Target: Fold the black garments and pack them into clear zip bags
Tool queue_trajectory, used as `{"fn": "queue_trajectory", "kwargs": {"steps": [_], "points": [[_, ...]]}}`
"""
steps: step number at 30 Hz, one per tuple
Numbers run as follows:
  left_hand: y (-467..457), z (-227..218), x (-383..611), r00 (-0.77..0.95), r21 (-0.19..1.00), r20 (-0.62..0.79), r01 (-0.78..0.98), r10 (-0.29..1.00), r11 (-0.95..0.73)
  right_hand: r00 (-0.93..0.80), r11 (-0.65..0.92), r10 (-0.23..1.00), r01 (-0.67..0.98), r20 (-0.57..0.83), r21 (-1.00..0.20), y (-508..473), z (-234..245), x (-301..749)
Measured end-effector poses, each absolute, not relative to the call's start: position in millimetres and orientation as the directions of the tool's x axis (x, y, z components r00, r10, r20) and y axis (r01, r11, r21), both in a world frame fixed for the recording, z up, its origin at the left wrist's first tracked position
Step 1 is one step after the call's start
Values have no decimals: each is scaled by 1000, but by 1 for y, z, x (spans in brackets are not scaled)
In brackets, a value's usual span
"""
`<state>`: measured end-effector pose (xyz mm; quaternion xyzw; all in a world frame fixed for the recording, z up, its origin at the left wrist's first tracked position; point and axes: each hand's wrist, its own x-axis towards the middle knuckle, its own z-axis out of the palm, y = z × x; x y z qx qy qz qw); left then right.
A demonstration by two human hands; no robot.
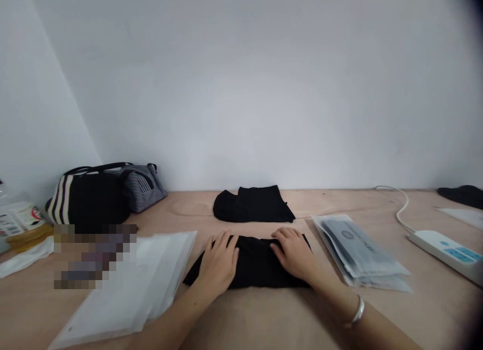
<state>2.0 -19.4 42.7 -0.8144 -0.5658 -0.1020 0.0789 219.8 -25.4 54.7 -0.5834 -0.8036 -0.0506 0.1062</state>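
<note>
A folded black cloth (254, 269) lies flat on the wooden table in front of me; what garment it is I cannot tell. My left hand (221, 262) rests palm down on its left part, fingers stretched out. On the right part lies my right hand (292, 252), also flat with the fingers extended, a silver bangle on that wrist. Behind it, close to the wall, is a second folded black cloth (251, 204). Frosted plastic bags (128, 284) are stacked left of my left hand. To the right sit frosted bags with dark contents (356, 247), one on another.
A black bag with white stripes (90, 201) and a striped grey bag (145, 186) stand at the back left, beside a bottle of yellow liquid (22, 229). On the right are a white power strip (447, 249) with its cord and a dark item (462, 195). A pixelated patch hides something at left.
</note>
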Motion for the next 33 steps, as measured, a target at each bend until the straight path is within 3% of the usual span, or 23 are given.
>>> {"fn": "queue_trajectory", "kwargs": {"steps": [3,6,9,12,17,23,26,30,33], "points": [[-21,22,-1,347,98,178,925,921,-368,-400,418,907,894,134,-162,-35,35,221],[-17,13,-4,331,129,115,930,937,-345,-347,352,936,920,59,-169,-34,23,225],[-17,22,-9,270,118,167,949,948,-291,-292,308,949,941,120,-142,-32,27,216],[-20,37,-18,160,122,201,975,966,-186,-357,387,918,901,171,-195,-37,39,194],[-27,53,-34,24,143,26,989,999,-28,-469,468,880,825,79,-316,-45,42,160],[-25,66,-48,77,227,-84,972,993,-56,-482,452,876,827,-9,-333,-37,26,145],[-23,73,-56,90,346,-19,935,996,-78,-479,449,878,826,-2,-339,-33,28,140],[-21,80,-51,14,587,202,799,979,-132,-484,467,871,762,85,-449,-31,38,156],[-21,84,-28,-21,665,368,704,929,-248,-268,359,930,815,254,-455,-29,45,195]]}}
